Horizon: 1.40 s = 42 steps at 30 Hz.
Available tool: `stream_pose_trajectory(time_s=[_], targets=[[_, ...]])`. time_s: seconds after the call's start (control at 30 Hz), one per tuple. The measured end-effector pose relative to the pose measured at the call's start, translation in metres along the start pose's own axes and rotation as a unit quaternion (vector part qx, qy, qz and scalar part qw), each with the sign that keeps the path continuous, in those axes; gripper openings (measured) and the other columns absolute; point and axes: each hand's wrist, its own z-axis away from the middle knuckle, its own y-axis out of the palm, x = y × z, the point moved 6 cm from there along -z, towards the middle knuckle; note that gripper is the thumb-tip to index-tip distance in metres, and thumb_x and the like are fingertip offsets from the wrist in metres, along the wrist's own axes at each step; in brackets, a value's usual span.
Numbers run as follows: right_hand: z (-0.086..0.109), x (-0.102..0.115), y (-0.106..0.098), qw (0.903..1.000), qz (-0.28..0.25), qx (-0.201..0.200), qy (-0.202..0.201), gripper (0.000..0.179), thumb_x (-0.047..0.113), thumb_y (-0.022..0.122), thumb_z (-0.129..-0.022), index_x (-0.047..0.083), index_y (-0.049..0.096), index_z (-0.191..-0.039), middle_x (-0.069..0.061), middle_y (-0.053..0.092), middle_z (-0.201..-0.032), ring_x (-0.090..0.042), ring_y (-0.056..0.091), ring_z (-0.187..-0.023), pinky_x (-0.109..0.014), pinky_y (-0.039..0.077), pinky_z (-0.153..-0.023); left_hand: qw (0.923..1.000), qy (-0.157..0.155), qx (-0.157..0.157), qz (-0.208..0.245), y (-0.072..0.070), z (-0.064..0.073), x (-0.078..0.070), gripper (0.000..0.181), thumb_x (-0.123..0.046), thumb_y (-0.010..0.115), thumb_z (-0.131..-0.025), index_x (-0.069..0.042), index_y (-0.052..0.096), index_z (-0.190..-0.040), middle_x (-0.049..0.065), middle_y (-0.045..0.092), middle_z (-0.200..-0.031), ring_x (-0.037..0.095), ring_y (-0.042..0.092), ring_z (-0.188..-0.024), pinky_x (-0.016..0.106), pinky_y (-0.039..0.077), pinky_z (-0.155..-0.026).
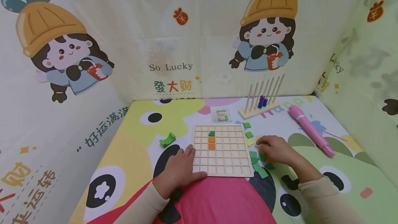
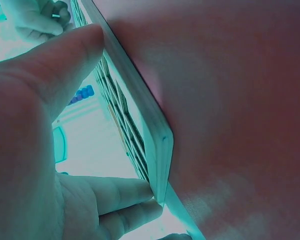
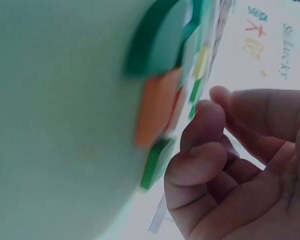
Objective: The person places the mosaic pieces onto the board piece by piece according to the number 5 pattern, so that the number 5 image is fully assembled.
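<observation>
My left hand rests at the near left corner of a wooden grid board, fingers along its left edge and thumb on the near edge. In the left wrist view the thumb and fingertips touch the board's rim. On the grid lie a green rounded tile and two orange square tiles in one column. My right hand is over loose tiles right of the board, fingers curled, thumb and index tips together; I cannot tell whether it pinches anything. Beneath it show green tiles and an orange tile.
Beside the board's right edge lie a yellow tile and separate green tiles. Behind it are a pattern card and a pegged wooden stand with blue and purple beads. A green arched block lies left, a pink pen-shaped object right.
</observation>
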Motion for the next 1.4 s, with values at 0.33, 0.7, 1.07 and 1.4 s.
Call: stream_pose_trajectory(time_s=[0.33, 0.7, 1.07, 1.4], targets=[[0.008, -0.012, -0.003, 0.9966, 0.079, -0.007, -0.023, 0.018, 0.010, 0.074, -0.091, 0.005, 0.077, -0.109, -0.012, 0.066, -0.098, -0.023, 0.059, -0.085, -0.048, 0.055, -0.079, 1.0000, 0.000, 0.004, -0.001, 0.001, 0.000, 0.002, 0.107, -0.078, 0.068, -0.080, -0.006, 0.044, -0.156, 0.011, 0.045, -0.161, 0.035, 0.050, -0.136, 0.049, 0.059, -0.088], [0.011, -0.009, 0.000, 0.9942, 0.106, -0.013, -0.018, 0.016, 0.008, 0.074, -0.091, 0.002, 0.072, -0.106, -0.012, 0.061, -0.100, -0.022, 0.056, -0.083, -0.046, 0.055, -0.079, 1.0000, 0.003, 0.002, -0.002, 0.002, 0.000, 0.001, 0.107, -0.077, 0.068, -0.080, -0.006, 0.045, -0.156, 0.012, 0.045, -0.161, 0.035, 0.051, -0.134, 0.048, 0.059, -0.086], [0.014, -0.018, -0.001, 0.9983, 0.055, -0.006, -0.019, 0.015, 0.010, 0.077, -0.091, 0.008, 0.065, -0.099, -0.002, 0.064, -0.090, -0.019, 0.055, -0.081, -0.039, 0.053, -0.074, 1.0000, 0.000, 0.001, 0.004, 0.001, 0.001, 0.000, 0.108, -0.077, 0.070, -0.079, -0.006, 0.044, -0.156, 0.011, 0.045, -0.160, 0.035, 0.051, -0.135, 0.049, 0.058, -0.089], [0.017, -0.022, -0.010, 0.9992, 0.007, 0.006, -0.038, 0.012, 0.020, 0.073, -0.096, 0.012, 0.066, -0.100, 0.004, 0.062, -0.085, -0.013, 0.052, -0.075, -0.028, 0.044, -0.065, 1.0000, 0.000, 0.000, 0.004, 0.000, 0.000, -0.001, 0.107, -0.076, 0.070, -0.079, -0.006, 0.045, -0.155, 0.011, 0.045, -0.160, 0.035, 0.051, -0.134, 0.048, 0.058, -0.089]])
